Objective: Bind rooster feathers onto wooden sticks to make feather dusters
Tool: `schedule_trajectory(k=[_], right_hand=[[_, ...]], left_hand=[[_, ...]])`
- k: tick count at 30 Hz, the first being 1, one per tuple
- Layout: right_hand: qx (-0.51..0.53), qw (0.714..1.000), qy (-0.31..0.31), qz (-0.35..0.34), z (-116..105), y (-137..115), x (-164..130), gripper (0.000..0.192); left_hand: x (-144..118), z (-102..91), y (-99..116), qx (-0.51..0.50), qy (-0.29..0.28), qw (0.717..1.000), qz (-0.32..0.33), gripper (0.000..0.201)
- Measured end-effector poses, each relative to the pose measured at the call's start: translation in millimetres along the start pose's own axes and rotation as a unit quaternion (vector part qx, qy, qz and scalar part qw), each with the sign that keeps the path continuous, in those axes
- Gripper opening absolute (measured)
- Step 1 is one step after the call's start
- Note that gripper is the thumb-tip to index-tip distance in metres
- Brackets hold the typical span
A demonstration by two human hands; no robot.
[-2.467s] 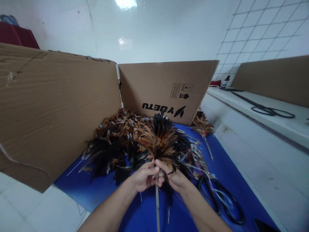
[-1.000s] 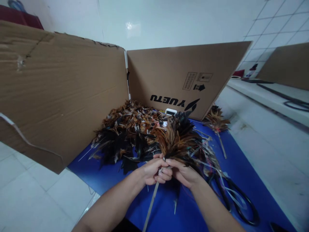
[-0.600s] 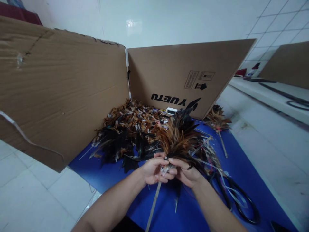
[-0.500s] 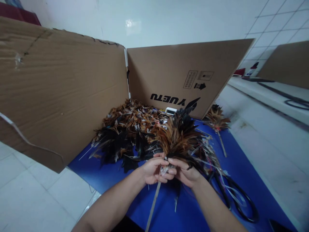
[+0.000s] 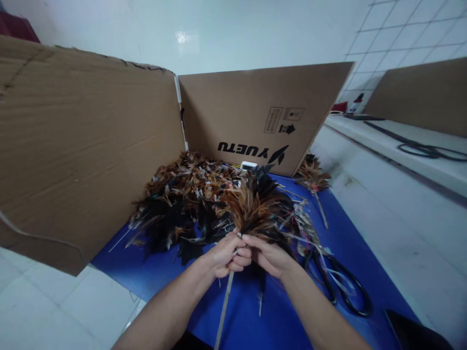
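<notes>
A feather duster [image 5: 255,199] with brown and black feathers is held upright over the blue table, its thin stick [image 5: 225,306] slanting down toward me. My left hand [image 5: 229,253] is closed in a fist around the stick just under the feathers. My right hand [image 5: 266,253] meets it there, thumb and fingers pinched at the base of the feathers. What exactly lies between the fingertips is hidden. Behind the duster spreads a heap of loose brown feathers [image 5: 193,180], with black feathers [image 5: 171,221] nearer me.
Cardboard panels [image 5: 241,107] wall the back and left of the blue table [image 5: 365,272]. Black-handled scissors [image 5: 359,296] lie at right among plastic strands [image 5: 310,228]. Another feather duster [image 5: 314,177] rests at the back right. A white device [image 5: 248,166] stands by the panel.
My left fingers have closed into a tighter fist at the base of the feathers, and less of the pale wrapping shows. The whole view has shifted slightly.
</notes>
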State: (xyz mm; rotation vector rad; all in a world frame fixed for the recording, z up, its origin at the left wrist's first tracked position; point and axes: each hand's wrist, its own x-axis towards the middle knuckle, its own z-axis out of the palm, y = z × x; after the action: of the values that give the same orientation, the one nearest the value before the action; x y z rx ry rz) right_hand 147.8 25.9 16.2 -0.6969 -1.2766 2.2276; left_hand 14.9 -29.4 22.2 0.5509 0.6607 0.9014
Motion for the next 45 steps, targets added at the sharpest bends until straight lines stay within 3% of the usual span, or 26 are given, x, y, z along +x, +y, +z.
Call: schedule_trajectory(k=[4,7,9,12,15,17,22,25,27,33,38,41,45], right_hand=[[-0.104,0.993,0.032,-0.047,-6,-19,-7,0.024],[-0.228,0.956,0.136,-0.124,-26,-40,-16,0.029],[-0.324,0.906,0.223,-0.158,-45,-51,-22,0.027],[-0.473,0.798,0.319,-0.193,-75,-58,-28,0.020],[-0.576,0.718,0.339,-0.194,-93,-55,-29,0.015],[-0.606,0.702,0.320,-0.197,-93,-50,-24,0.014],[-0.633,0.695,0.232,-0.251,-67,-31,-1,0.017],[-0.649,0.676,0.233,-0.260,-55,-20,14,0.018],[-0.644,0.679,0.236,-0.263,-54,-17,21,0.013],[-0.467,0.817,0.256,-0.221,-65,-34,13,0.009],[-0.238,0.922,0.243,-0.184,-50,-62,-14,0.020],[-0.264,0.914,0.215,-0.223,-30,-77,-33,0.026],[-0.451,0.845,0.111,-0.266,-4,-83,-46,0.018]], left_hand=[[-3,-4.2,6,0.000,0.018,0.998,0.061,0.019],[-8,-8.1,15,-0.017,0.040,0.993,0.109,0.017],[-12,-10.0,21,-0.025,0.058,0.989,0.132,0.016],[-17,-11.7,27,-0.027,0.076,0.984,0.159,0.016],[-21,-12.8,31,-0.023,0.086,0.979,0.180,0.016],[-22,-13.3,32,-0.024,0.094,0.976,0.193,0.016],[-21,-14.7,34,-0.034,0.107,0.973,0.203,0.017],[-18,-16.1,33,-0.025,0.122,0.971,0.202,0.017],[-15,-17.8,32,-0.019,0.133,0.970,0.200,0.018],[-8,-23.5,28,-0.005,0.152,0.972,0.181,0.016],[-3,-19.8,20,0.024,0.152,0.976,0.154,0.019],[0,-14.6,15,0.031,0.148,0.980,0.131,0.021],[2,-7.9,12,0.044,0.152,0.983,0.098,0.022]])
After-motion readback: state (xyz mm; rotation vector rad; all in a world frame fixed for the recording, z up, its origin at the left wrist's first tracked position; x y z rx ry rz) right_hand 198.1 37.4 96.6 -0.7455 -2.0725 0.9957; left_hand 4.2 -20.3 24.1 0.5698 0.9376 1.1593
